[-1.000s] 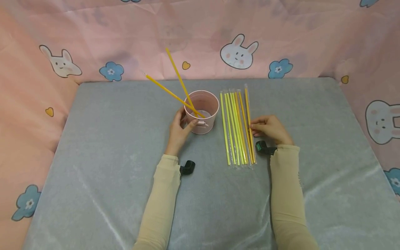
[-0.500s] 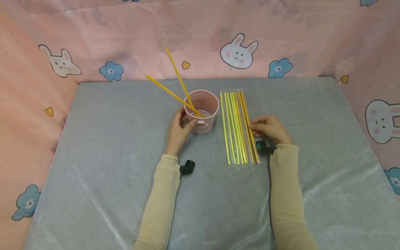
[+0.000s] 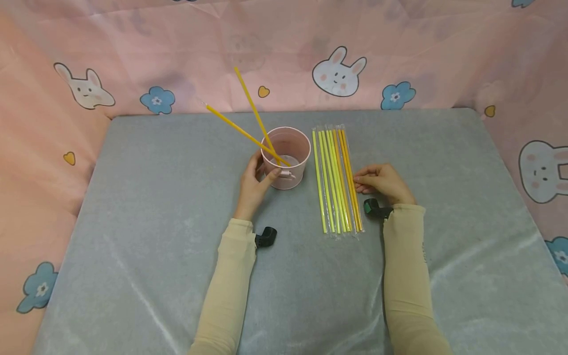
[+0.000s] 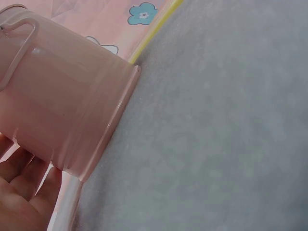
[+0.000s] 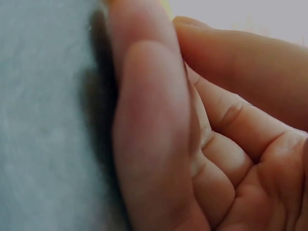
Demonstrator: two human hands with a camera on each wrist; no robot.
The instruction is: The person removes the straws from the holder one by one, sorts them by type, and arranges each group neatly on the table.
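Observation:
My left hand [image 3: 257, 186] holds the side of a pink bucket [image 3: 296, 173], thumb near its rim. In the left wrist view, the fingers [image 4: 47, 190] touch the wall of the bucket [image 4: 62, 96], which stands on the table. Two orange-yellow straws [image 3: 235, 126] lean crossed inside it, sticking out to the upper left. To its right lie several yellow straws [image 3: 319, 182] and orange straws in clear wrappers, side by side. My right hand [image 3: 383, 181] pinches the rightmost orange straw [image 3: 349, 160] near its middle. In the right wrist view the fingers [image 5: 151, 115] hide most of that straw.
A grey cloth [image 3: 177, 207] covers the table. Behind and beside it hangs a pink curtain [image 3: 284, 44] printed with rabbits and flowers. Black wrist cameras [image 3: 267, 237] sit at both beige sleeves.
The rightmost orange straw has shifted left, against its neighbours in the row, and its tilt has changed. My left hand and the bucket stay where they were.

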